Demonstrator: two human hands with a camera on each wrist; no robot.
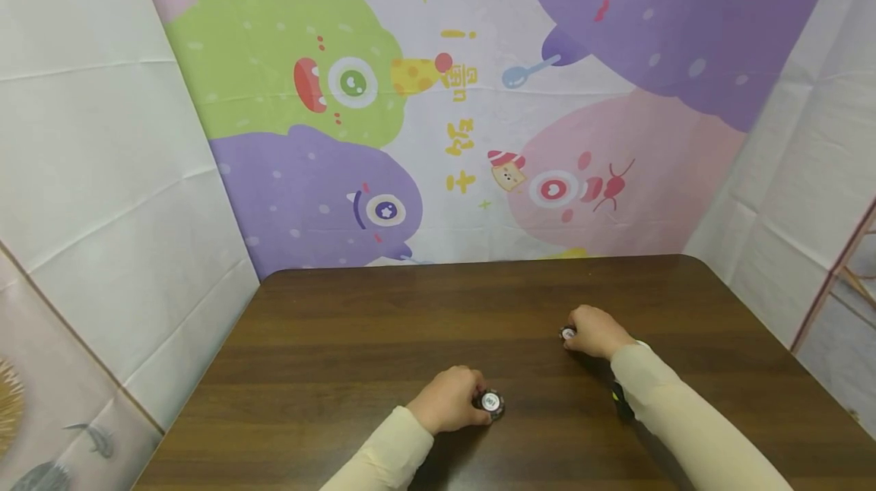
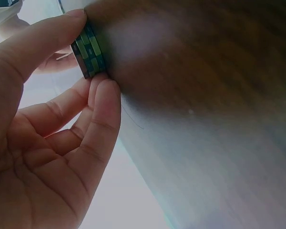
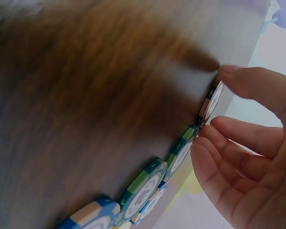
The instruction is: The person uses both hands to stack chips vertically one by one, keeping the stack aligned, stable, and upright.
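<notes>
In the head view my left hand (image 1: 450, 398) pinches a short stack of poker chips (image 1: 491, 403) low over the table, its white-centred top face showing. The left wrist view shows the chip stack (image 2: 89, 51) edge-on, dark with green and blue edge blocks, between thumb and fingertips. Farther back and to the right, my right hand (image 1: 598, 331) pinches a dark poker chip (image 1: 567, 333). In the right wrist view that dark chip (image 3: 211, 101) sits between thumb and fingers, close to the tabletop. A green chip (image 3: 181, 150) lies right by the fingertips.
Beyond the green chip, another green chip (image 3: 142, 190), a blue chip (image 3: 93, 217) and a second blue chip (image 3: 155, 202) lie on the table, hidden in the head view. The brown wooden table (image 1: 328, 339) ends at a cartoon-printed cloth (image 1: 472, 225).
</notes>
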